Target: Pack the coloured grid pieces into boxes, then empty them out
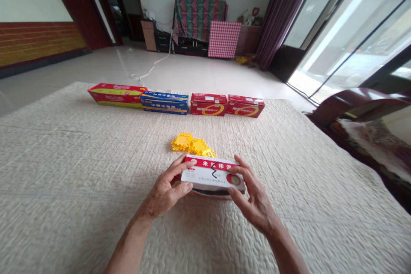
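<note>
A small white box with a red band and printed characters [212, 174] is held just above the cream quilted cloth [80, 171]. My left hand [167, 190] grips its left end, thumb below and fingers on top. My right hand [253, 197] pinches its right end the same way. Something dark and round shows partly under the box. Yellow plastic interlocking pieces [192, 143] lie just beyond the box.
Along the far edge stand a red and yellow box [117, 95], a blue box [165, 102] and two red boxes [208, 104] [245, 106] in a row. A dark wooden chair [362, 115] stands to the right. Tiled floor lies beyond.
</note>
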{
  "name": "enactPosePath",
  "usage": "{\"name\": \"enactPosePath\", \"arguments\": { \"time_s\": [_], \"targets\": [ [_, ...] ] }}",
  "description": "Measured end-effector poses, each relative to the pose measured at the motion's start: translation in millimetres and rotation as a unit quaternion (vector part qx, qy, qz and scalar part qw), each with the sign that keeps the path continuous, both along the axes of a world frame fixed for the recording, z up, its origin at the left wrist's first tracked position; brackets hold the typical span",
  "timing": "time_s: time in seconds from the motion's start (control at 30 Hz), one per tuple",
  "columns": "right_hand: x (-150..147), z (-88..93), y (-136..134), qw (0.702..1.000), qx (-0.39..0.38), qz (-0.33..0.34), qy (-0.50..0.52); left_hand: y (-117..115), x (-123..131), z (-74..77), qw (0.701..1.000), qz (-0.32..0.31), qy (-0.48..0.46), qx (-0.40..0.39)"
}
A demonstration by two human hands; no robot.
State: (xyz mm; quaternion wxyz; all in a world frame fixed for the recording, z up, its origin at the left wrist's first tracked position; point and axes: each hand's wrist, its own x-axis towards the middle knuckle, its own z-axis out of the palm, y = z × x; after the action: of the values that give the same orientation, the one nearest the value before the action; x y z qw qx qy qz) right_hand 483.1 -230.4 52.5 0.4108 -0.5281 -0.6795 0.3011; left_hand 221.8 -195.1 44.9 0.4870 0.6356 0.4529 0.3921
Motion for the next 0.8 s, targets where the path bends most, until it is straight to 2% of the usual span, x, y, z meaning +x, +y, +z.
{"name": "enactPosePath", "arguments": {
  "time_s": [0.47, 0.67, 0.8],
  "targets": [
    [3.5, 0.7, 1.1, 1.000, -0.009, 0.013, -0.012, -2.0, 6.6, 7.3, 0.999, 0.022, -0.018, -0.015],
    [3.9, 2.3, 0.6, 0.999, -0.031, 0.023, 0.013, -4.3, 9.6, 9.2, 1.000, 0.023, -0.011, 0.003],
    [3.5, 4.3, -0.5, 0.998, -0.040, 0.026, 0.027, -2.2, 0.8, 8.4, 1.000, -0.017, -0.007, 0.006]
  ]
}}
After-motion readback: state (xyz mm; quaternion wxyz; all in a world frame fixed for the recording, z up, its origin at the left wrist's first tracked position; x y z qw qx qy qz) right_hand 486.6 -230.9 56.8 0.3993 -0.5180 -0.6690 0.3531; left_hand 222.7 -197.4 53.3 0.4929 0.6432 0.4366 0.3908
